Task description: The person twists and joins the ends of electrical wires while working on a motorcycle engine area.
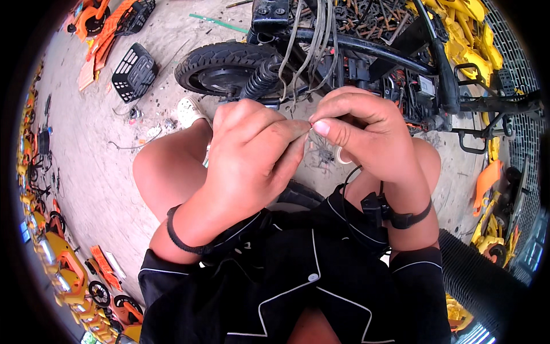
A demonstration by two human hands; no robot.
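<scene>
My left hand (252, 150) and my right hand (369, 129) meet fingertip to fingertip in front of me. Each is closed in a pinch around something tiny, too small to make out. Just beyond them stands a black scooter frame (366, 47), with several grey cables (312, 40) dangling from it above my fingers. The scooter's wheel with a black tyre (197, 67) lies past my left hand, beside a coiled shock absorber (260, 80). A black band circles each of my wrists, the right one carrying a small dark device (375, 211).
A black plastic basket (135, 73) lies on the concrete floor (86, 166) at the far left. Yellow body panels (471, 43) are heaped at the far right, near rusty metal scraps (387, 17). Orange and yellow scooter parts (71, 266) line the left side.
</scene>
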